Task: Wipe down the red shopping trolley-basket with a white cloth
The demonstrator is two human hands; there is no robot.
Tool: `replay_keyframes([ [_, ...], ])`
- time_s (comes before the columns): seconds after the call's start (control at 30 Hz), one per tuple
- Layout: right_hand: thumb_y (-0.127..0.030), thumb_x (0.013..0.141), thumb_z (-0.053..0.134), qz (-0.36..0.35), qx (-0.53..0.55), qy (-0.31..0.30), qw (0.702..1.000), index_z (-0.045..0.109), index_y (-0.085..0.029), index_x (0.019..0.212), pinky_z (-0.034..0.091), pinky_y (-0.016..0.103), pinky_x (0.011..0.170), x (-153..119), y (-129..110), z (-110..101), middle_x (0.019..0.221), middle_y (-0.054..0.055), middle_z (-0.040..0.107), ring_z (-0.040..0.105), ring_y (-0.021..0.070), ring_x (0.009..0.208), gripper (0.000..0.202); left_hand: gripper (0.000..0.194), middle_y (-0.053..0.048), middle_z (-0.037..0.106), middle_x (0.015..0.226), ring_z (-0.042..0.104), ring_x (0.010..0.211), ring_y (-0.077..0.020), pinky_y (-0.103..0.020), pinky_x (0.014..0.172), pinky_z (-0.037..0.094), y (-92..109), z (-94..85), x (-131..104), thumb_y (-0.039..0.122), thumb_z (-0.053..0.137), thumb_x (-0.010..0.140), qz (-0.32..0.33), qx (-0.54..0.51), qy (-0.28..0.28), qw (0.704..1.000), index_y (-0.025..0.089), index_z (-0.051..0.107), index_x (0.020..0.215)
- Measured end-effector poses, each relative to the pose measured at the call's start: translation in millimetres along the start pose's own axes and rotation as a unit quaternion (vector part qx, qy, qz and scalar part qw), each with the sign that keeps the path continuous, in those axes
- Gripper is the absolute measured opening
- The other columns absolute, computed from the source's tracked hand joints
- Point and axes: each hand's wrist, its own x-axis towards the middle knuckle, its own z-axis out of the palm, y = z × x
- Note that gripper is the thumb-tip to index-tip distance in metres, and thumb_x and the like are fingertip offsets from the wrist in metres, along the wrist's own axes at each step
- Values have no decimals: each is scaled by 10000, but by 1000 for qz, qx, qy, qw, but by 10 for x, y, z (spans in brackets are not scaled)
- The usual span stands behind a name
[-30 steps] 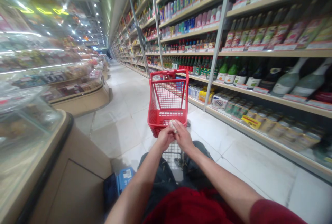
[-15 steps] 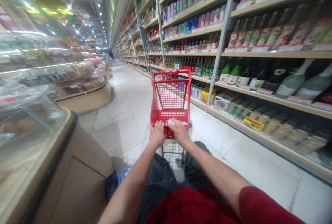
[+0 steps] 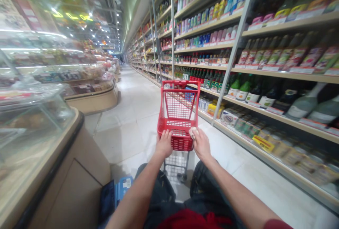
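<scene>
A small red shopping cart (image 3: 181,144) with a grid basket stands in front of me on the aisle floor. My left hand (image 3: 164,145) is closed over its near rim at the left corner, fingertips reaching inside. At the right corner of the rim, my right hand (image 3: 201,146) pinches a crumpled white cloth (image 3: 193,133) against the cart's edge. Most of the cloth is hidden under the fingers, so I cannot tell whether it is fabric or paper. Nothing shows inside the basket.
Shelves of bottles and cans (image 3: 238,68) run along the right side. To the left stand a glass-topped display counter (image 3: 76,130) and lit food cases (image 3: 91,100). A blue box (image 3: 123,186) sits low beside the counter, near my left leg. The tiled aisle (image 3: 129,91) stretches ahead.
My right hand has slid with the white cloth from the middle of the near rim to its right corner. My left hand stays on the rim. The view has tilted slightly upward.
</scene>
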Motion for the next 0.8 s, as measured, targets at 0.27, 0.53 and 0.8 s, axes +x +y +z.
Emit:
replay_keyframes([
  [0.27,-66,756,424,-20,-54,-65,996,494,-177,1236,355,433,984,127,321,70,1343,130,438,370,230,1254,498,700,-112,218,1486,168,1371,-246,-498,1090,149,68,-7,117,173,427,709,12,11,5,1000,112,258,1386],
  [0.53,-21,733,428,-44,49,-74,995,581,-207,1147,360,400,1003,146,30,247,1287,85,520,440,193,1210,478,716,-139,231,1477,170,1370,-262,-501,1084,157,64,60,167,209,448,698,31,16,34,999,79,265,1379],
  [0.8,-31,659,439,159,259,31,952,636,-169,1026,388,335,989,386,-167,69,1211,85,561,516,180,1120,439,630,-161,377,1405,281,1332,-271,-474,1091,178,26,63,225,161,514,670,25,-112,90,989,97,412,1288],
])
